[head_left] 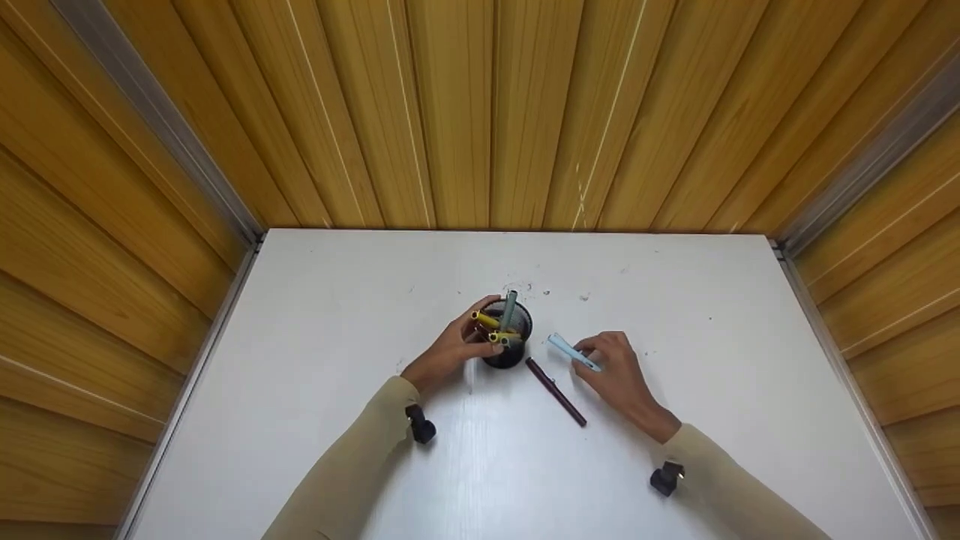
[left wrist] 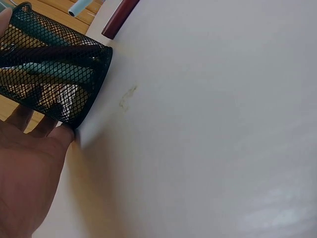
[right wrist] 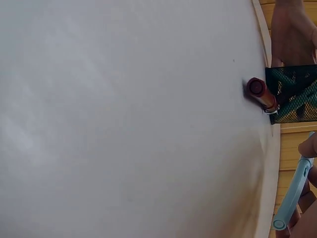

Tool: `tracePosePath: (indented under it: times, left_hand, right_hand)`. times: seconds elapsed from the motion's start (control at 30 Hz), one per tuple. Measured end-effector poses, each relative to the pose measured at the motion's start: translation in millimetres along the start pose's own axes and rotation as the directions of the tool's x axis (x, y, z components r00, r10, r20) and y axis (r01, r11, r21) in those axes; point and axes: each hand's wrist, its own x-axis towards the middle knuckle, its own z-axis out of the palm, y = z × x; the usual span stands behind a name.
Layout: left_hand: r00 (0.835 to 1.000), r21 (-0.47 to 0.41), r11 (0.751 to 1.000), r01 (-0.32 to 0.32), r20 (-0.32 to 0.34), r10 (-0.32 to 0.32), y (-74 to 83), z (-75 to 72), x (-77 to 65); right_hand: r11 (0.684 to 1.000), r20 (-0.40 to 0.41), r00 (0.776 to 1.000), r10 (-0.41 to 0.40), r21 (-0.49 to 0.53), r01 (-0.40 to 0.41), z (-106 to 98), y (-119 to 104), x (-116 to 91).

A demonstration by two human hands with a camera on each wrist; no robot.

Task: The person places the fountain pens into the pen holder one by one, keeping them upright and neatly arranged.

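Note:
My left hand point(head_left: 452, 350) grips a black mesh pen cup point(left wrist: 52, 64) from its left side, thumb and fingers spread round it. Inside the cup stand several pens, among them a yellow pen point(head_left: 486, 320) and a grey-green pen point(head_left: 509, 309) that leans toward the back. To the right of the cup, my right hand point(head_left: 616, 375) pinches a light blue pen point(right wrist: 293, 194) between thumb and fingers, slanted with one end toward the cup. A dark red pen point(head_left: 556, 392) lies on the white table between the hands, its far end close to the cup's base.
The white table point(head_left: 337, 300) is walled by wood-patterned panels point(head_left: 450, 112) at the back and both sides, with metal rails along the side edges. Small dark marks dot the surface behind the cup. A black camera mount point(head_left: 422, 425) sits at the left wrist, another point(head_left: 665, 478) at the right.

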Motion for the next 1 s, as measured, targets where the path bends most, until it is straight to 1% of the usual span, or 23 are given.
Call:
tracePosePath:
  times: [0.33,0.47,0.67,0.87,1.0]
  left_hand:
    - [1.000,-0.020,1.000,-0.019,0.003,0.019,-6.5,-0.7,4.3]
    - [1.000,-0.017,1.000,-0.022,0.000,0.022,-6.6,-1.1,5.3]
    - [1.000,-0.043,0.999,-0.012,0.009,0.012,-6.3,-0.9,4.9]
    - [1.000,-0.044,0.999,-0.008,0.006,0.008,-4.1,-0.5,5.8]
    - [1.000,-0.054,0.998,-0.010,0.019,0.011,-3.8,0.1,7.2]
  right_hand:
    - [0.999,-0.033,0.999,-0.021,0.035,0.022,-19,-7,11]
    - [0.998,-0.048,0.998,-0.043,0.040,0.045,-25,-11,15]
    - [0.996,-0.063,0.996,-0.066,0.047,0.070,-33,-13,20]
    - [0.992,-0.081,0.992,-0.102,0.060,0.107,-40,-16,26]
    - [0.992,-0.087,0.990,-0.108,0.057,0.113,-44,-19,30]
